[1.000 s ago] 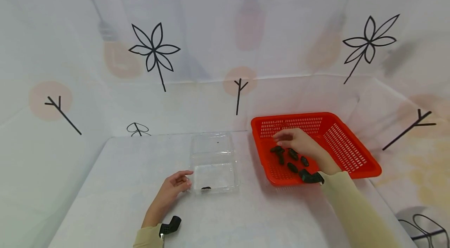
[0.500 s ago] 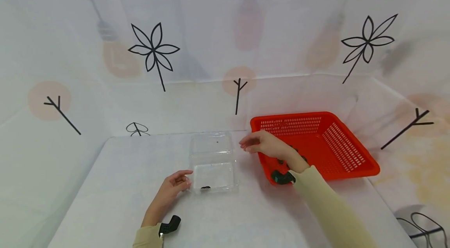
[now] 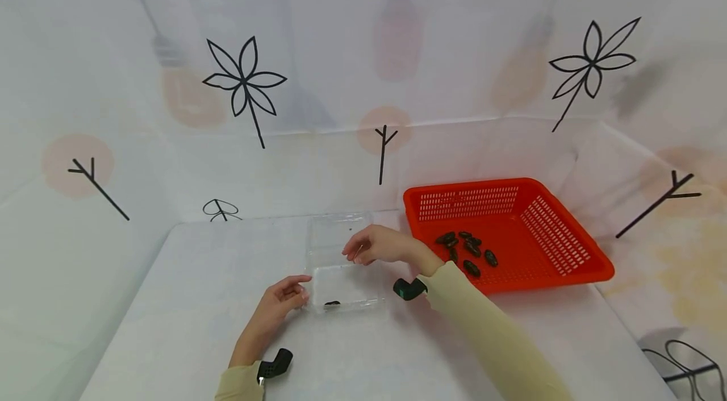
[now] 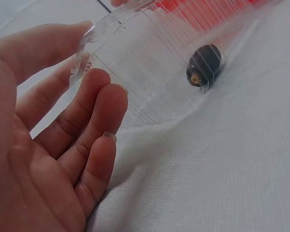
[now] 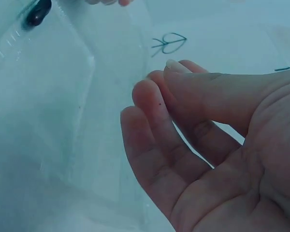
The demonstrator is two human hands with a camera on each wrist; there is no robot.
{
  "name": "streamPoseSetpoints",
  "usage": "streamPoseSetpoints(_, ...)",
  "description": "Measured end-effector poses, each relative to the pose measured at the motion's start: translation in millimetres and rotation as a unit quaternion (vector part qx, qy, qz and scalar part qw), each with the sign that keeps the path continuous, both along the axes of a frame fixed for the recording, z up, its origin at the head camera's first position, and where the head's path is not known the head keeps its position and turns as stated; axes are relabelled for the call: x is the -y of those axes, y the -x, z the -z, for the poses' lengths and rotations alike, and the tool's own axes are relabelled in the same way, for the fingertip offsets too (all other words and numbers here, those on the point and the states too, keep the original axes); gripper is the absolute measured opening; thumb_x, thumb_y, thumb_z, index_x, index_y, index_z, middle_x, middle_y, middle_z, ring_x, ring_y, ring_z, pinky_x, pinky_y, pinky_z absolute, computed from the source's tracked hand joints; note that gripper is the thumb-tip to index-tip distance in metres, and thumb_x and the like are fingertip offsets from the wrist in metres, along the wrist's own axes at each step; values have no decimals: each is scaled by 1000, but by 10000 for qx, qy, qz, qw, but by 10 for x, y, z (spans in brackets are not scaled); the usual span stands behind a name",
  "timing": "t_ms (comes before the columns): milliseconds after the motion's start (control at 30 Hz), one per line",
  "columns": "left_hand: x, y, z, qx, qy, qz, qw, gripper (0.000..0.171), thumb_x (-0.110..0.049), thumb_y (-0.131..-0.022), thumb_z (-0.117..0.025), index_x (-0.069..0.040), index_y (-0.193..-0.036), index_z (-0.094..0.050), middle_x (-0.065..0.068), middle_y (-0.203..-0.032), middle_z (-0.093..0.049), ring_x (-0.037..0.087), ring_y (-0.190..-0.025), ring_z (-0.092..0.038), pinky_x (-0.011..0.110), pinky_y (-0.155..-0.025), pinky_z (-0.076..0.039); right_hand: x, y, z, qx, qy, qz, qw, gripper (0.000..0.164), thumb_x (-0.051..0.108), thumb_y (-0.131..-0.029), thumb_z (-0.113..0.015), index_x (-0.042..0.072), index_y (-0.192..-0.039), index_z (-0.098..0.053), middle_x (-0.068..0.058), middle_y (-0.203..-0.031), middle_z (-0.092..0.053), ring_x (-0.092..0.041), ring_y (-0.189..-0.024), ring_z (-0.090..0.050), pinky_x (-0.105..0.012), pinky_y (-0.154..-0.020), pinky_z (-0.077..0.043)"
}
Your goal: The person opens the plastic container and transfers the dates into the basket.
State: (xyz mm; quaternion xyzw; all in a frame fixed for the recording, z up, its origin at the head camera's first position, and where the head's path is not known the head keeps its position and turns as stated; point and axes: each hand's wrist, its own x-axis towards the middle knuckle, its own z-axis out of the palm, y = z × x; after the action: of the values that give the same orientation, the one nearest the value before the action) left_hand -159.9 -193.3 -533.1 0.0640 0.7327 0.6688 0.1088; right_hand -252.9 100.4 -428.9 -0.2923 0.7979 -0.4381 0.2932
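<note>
My left hand (image 3: 278,306) holds the near left edge of a clear plastic clamshell box (image 3: 346,312), whose lid lies folded back. In the left wrist view its curled fingers (image 4: 106,111) are at the box's corner. One dark oval fruit (image 4: 205,65) with a tan stem end lies inside against the near wall. Above the box, toward its right side and hinge, hovers my right hand (image 3: 380,244). Its fingers are loosely bent, thumb close to the fingertips, and I see nothing between them. In the right wrist view the fruit shows at top left, apart from that hand.
A red plastic basket (image 3: 545,230) with slotted walls stands at the right, with several dark oval fruits (image 3: 471,268) in its left part. A white cloth (image 3: 187,325) covers the table. Patterned fabric (image 3: 318,167) hangs behind, and each wrist carries a black camera (image 3: 275,363).
My right hand has moved left from over the red basket to above the clear box, uncovering the fruits in the basket. The left hand stays at the box's edge.
</note>
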Motion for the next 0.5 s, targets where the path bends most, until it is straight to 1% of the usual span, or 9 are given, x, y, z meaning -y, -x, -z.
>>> streamPoseSetpoints(67,-4,0,-4,38,21,-42,10000,41,-6,-91,-71,5,-129,-60,7,-95,-57,13,-80,-57,24,-74,-49,89,15,10,92,-64,-62,9999,23,3,-95,-64,3,-118,-71,-19,-114,-67,-34,-102,-64,-32,-83,-55)
streamPoseSetpoints(167,-9,-1,-10,52,68,-85,9999,41,-6,-90,-72,4,-128,-61,8,-95,-57,13,-81,-57,24,-75,-49,209,34,28,263,-111,-118,9995,22,3,-95,-64,0,-116,-71,-20,-113,-68,-37,-104,-63,-32,-82,-55)
streamPoseSetpoints(267,-15,-4,-17,1,88,-81,9999,42,-5,-89,-73,4,-128,-61,7,-94,-57,13,-82,-58,24,-75,-48,317,44,83,465,-126,-185,9987,21,2,-94,-65,-2,-114,-71,-21,-111,-69,-39,-105,-63,-33,-80,-56)
streamPoseSetpoints(400,-28,-13,-27,-171,25,-19,9998,43,-4,-88,-74,7,-127,-60,4,-92,-58,12,-80,-58,23,-74,-48,436,45,220,626,-221,-337,9972,21,0,-92,-66,-2,-112,-72,-16,-106,-70,-29,-96,-66,-33,-79,-56)
streamPoseSetpoints(500,-26,-17,-33,-322,-25,16,9995,43,-3,-88,-74,9,-126,-59,3,-91,-59,11,-79,-58,23,-73,-48,515,42,303,695,-320,-406,9962,21,0,-90,-67,1,-111,-73,-8,-101,-71,-19,-88,-65,-35,-79,-56)
